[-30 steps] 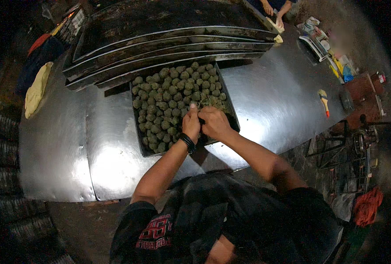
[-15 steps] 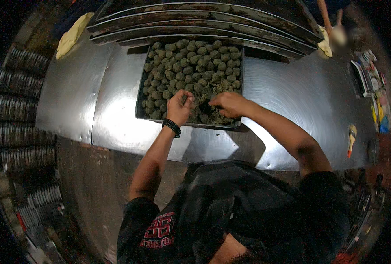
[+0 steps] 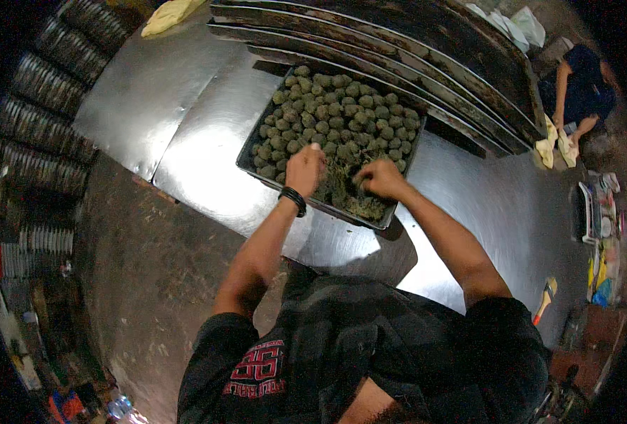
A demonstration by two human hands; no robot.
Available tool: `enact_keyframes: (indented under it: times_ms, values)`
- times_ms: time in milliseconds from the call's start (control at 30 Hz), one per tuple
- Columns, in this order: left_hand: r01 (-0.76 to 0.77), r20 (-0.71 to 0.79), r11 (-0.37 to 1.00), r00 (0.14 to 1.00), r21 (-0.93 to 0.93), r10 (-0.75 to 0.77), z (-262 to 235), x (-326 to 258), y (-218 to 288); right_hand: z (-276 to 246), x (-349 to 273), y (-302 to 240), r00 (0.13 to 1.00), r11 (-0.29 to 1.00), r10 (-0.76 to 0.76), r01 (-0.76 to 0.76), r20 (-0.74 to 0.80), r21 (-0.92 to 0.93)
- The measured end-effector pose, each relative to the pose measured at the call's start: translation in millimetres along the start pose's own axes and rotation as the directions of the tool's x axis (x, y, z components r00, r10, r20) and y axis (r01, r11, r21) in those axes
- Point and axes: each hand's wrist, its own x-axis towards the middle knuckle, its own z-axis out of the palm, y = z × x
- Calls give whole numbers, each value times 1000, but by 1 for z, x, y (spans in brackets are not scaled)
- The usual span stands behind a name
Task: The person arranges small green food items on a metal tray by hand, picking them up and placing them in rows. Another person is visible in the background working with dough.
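Observation:
A dark metal tray (image 3: 248,164) sits on a shiny steel table (image 3: 186,141), filled with several greenish-brown balls (image 3: 341,113) in rows and a loose heap of the same mixture (image 3: 349,194) at its near side. My left hand (image 3: 305,169), a black band on its wrist, is closed over the near rows of balls. My right hand (image 3: 380,178) is curled into the loose mixture, fingers bent around some of it. What exactly each hand grips is hidden by the fingers.
Several empty dark trays (image 3: 398,49) lie stacked beyond the full one. A yellow cloth (image 3: 168,13) lies at the far left. Another person (image 3: 575,92) works at the far right with pale cloths. A brush with an orange handle (image 3: 545,297) lies on the right.
The view has swung, so the tray now sits tilted in the picture. My hands have moved slightly apart, staying at the near side of the tray, over the balls and mixture.

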Motion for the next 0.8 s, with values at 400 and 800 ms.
enact_keyframes:
  times_ms: [400, 800]
  values:
    - [-53, 326, 961, 934, -273, 145, -31, 24, -11, 48, 23, -66, 977, 873, 174, -210, -120, -440]
    - [551, 708, 731, 694, -402, -133, -22, 50, 27, 10, -15, -67, 653, 335, 754, -296, -66, 895]
